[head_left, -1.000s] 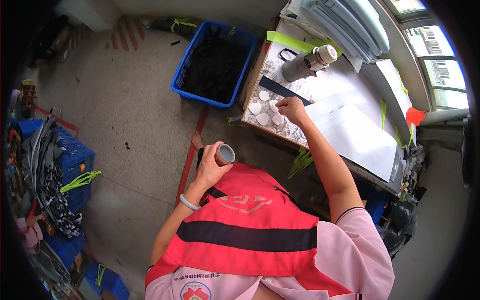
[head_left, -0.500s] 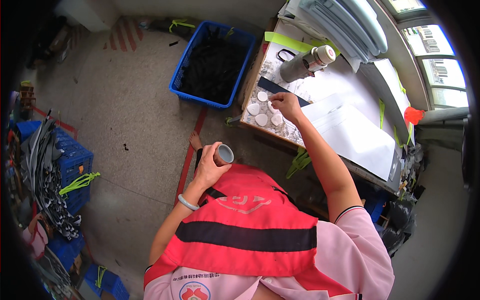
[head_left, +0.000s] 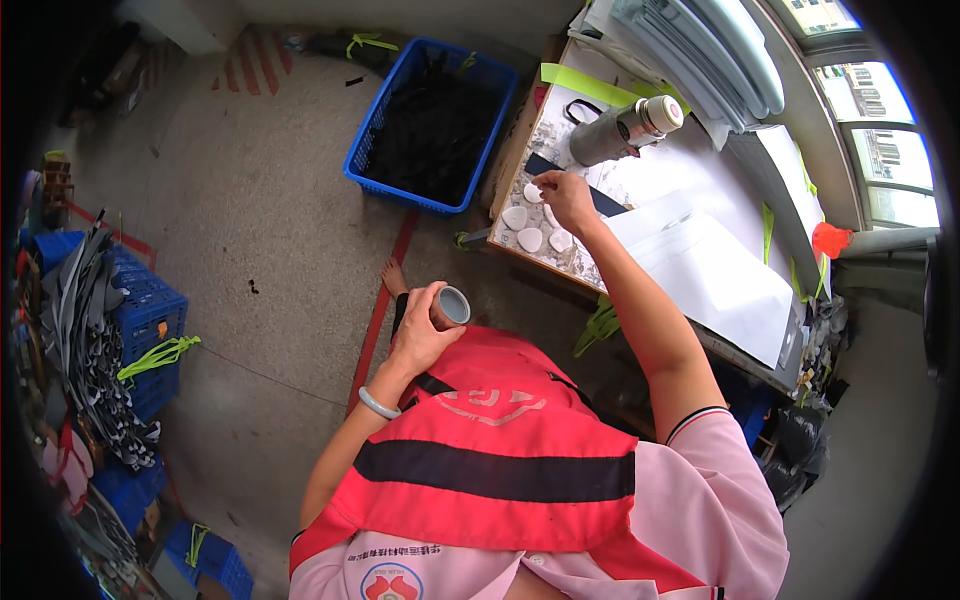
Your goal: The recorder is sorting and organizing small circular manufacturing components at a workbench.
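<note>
2 hands [head_left: 420, 335] [head_left: 567, 197]: grey cup [head_left: 449, 306], white disc [head_left: 533, 192]

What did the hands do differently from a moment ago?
The right hand slid farther up the table, away from the person, across the white pads, fingertips now on the farthest pad. The left hand kept gripping the grey cup in the same spot.

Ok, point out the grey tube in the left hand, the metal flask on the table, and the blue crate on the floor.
grey tube [head_left: 452, 305]: head view, on its open round end.
metal flask [head_left: 615, 132]: head view, on the middle of its steel body.
blue crate [head_left: 362, 160]: head view, on its left wall.
</note>
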Action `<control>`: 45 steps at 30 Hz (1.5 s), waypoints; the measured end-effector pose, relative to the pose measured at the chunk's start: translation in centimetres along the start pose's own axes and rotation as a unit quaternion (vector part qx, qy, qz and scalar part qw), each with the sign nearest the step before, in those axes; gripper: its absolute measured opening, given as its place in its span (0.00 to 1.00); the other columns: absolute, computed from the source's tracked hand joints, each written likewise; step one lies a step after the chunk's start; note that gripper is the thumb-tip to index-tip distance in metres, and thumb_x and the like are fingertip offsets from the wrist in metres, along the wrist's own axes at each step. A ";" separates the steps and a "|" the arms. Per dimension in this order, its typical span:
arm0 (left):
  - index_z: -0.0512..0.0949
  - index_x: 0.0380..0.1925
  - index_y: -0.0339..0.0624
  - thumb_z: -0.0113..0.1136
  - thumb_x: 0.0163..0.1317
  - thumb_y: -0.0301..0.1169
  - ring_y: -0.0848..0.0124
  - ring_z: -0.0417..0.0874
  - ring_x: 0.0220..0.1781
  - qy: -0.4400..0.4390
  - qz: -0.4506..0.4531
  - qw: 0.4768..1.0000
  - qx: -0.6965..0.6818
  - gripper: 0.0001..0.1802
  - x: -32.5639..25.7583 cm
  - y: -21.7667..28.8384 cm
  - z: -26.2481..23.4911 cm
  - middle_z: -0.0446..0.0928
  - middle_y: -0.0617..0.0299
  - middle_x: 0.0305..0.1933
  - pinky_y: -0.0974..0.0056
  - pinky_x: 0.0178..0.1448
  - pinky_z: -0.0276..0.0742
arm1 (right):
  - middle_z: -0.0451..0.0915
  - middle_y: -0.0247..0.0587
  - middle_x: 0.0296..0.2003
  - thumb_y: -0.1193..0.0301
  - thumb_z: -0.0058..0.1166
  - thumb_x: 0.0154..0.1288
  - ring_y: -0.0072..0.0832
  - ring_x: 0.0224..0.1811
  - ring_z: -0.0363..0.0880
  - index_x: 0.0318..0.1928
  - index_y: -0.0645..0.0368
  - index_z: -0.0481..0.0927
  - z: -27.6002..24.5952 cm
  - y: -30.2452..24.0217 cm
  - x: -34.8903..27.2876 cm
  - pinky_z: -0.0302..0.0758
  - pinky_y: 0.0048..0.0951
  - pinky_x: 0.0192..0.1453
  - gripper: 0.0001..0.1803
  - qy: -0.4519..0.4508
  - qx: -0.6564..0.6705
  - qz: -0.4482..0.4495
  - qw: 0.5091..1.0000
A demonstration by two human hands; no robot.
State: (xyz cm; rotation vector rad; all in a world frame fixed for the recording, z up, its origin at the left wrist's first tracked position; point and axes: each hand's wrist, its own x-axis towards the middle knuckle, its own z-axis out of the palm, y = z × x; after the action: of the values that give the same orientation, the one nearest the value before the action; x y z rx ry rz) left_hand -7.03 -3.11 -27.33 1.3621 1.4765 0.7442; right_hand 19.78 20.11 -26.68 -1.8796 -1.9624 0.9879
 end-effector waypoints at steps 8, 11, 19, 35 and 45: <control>0.69 0.65 0.40 0.79 0.47 0.28 0.56 0.77 0.62 -0.002 0.000 1.000 0.001 0.43 0.3 0.3 0.1 0.71 0.51 0.59 0.58 0.65 0.74 | 0.87 0.56 0.37 0.83 0.46 0.62 0.41 0.39 0.88 0.47 0.66 0.87 0.1 -0.6 -0.4 0.81 0.34 0.47 0.18 -0.004 0.011 -0.016 1.000; 0.68 0.64 0.41 0.78 0.48 0.30 0.53 0.75 0.63 -0.011 -0.011 1.000 -0.011 0.42 0.3 0.4 0.1 0.70 0.50 0.60 0.57 0.68 0.72 | 0.87 0.56 0.37 0.83 0.46 0.61 0.42 0.39 0.88 0.47 0.66 0.87 0.1 -0.6 -0.5 0.82 0.35 0.48 0.18 -0.001 -0.005 -0.025 1.000; 0.68 0.64 0.41 0.78 0.48 0.30 0.53 0.75 0.63 -0.015 -0.004 1.000 -0.005 0.42 0.5 0.5 0.2 0.70 0.50 0.60 0.57 0.69 0.72 | 0.87 0.56 0.37 0.84 0.46 0.60 0.45 0.41 0.88 0.47 0.64 0.87 0.1 -0.5 -0.5 0.82 0.37 0.49 0.19 -0.002 -0.035 -0.044 0.998; 0.68 0.64 0.40 0.78 0.47 0.29 0.53 0.74 0.63 -0.014 -0.004 1.000 -0.012 0.43 0.4 0.5 0.1 0.70 0.50 0.60 0.57 0.69 0.71 | 0.87 0.55 0.40 0.78 0.56 0.62 0.46 0.44 0.87 0.47 0.63 0.87 0.0 0.3 -0.3 0.80 0.36 0.50 0.13 0.014 -0.103 -0.039 0.994; 0.68 0.64 0.40 0.78 0.47 0.29 0.53 0.75 0.63 -0.023 -0.014 1.000 -0.012 0.43 0.5 0.9 0.0 0.70 0.50 0.60 0.57 0.68 0.72 | 0.87 0.47 0.34 0.77 0.52 0.67 0.31 0.39 0.87 0.49 0.65 0.86 -0.9 -1.2 -2.1 0.81 0.31 0.48 0.14 0.019 -0.015 0.015 1.000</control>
State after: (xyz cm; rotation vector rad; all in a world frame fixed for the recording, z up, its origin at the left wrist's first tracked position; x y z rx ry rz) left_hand -6.60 -2.46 -26.65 1.3295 1.4435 0.7049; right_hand 19.70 18.46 -24.72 -1.9351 -1.9427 0.9307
